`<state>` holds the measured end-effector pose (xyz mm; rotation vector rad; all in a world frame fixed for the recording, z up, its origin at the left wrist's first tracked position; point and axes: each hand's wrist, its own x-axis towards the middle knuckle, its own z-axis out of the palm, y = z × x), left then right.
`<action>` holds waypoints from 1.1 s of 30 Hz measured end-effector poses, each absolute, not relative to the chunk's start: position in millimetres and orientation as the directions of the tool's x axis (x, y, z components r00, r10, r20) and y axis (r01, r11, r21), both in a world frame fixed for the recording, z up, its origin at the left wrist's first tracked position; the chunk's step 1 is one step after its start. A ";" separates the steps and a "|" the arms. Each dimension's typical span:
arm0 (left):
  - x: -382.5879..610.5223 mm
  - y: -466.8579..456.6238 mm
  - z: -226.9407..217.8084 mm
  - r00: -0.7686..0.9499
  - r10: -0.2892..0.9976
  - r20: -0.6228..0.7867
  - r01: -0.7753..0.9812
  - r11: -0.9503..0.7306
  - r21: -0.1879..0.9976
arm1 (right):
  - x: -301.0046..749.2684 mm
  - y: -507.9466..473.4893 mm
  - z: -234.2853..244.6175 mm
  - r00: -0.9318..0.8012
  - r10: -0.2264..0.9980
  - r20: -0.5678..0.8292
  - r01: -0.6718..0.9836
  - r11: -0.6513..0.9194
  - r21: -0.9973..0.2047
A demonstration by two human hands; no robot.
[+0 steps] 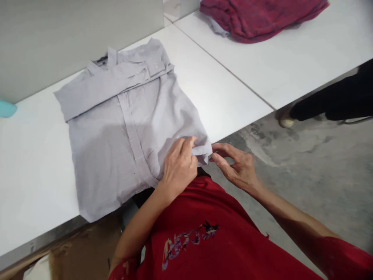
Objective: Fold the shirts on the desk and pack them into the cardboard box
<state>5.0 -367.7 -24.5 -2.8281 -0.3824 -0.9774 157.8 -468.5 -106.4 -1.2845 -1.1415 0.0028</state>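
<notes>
A pale lilac button shirt (122, 128) lies partly folded on the white table (227, 97), collar toward the wall, one sleeve laid across the chest. My left hand (179, 167) pinches the shirt's near right corner at the hem, fingers closed on the cloth. My right hand (236, 163) hovers just right of that same corner, fingers curled, fingertips touching the hem's edge; whether it grips the cloth is unclear. I wear a red top.
A dark red garment (259, 17) is heaped on the adjoining table at the far right. A teal object (7, 109) peeks in at the left edge. Grey concrete floor lies right of the table; another person's dark shoe (329, 105) is there.
</notes>
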 end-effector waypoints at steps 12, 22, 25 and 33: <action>5.0 -366.3 -8.4 0.674 0.354 0.648 0.218 -0.934 0.284 | 132.4 -452.0 -116.7 0.555 0.529 0.642 0.623 0.247 -0.742; 3.6 -359.8 -15.5 0.650 0.349 0.675 0.214 -0.937 0.278 | 131.2 -457.9 -102.3 0.530 0.740 0.415 -0.014 0.497 -0.868; 3.0 -358.8 -16.1 0.669 0.314 0.674 0.179 -0.948 0.264 | 130.1 -449.7 -103.6 0.553 0.807 0.209 -0.385 0.470 -0.795; 0.0 -360.5 -10.7 0.757 0.223 0.614 0.108 -0.970 0.219 | 144.7 -449.9 -94.0 0.673 0.723 0.155 -0.371 0.512 -0.775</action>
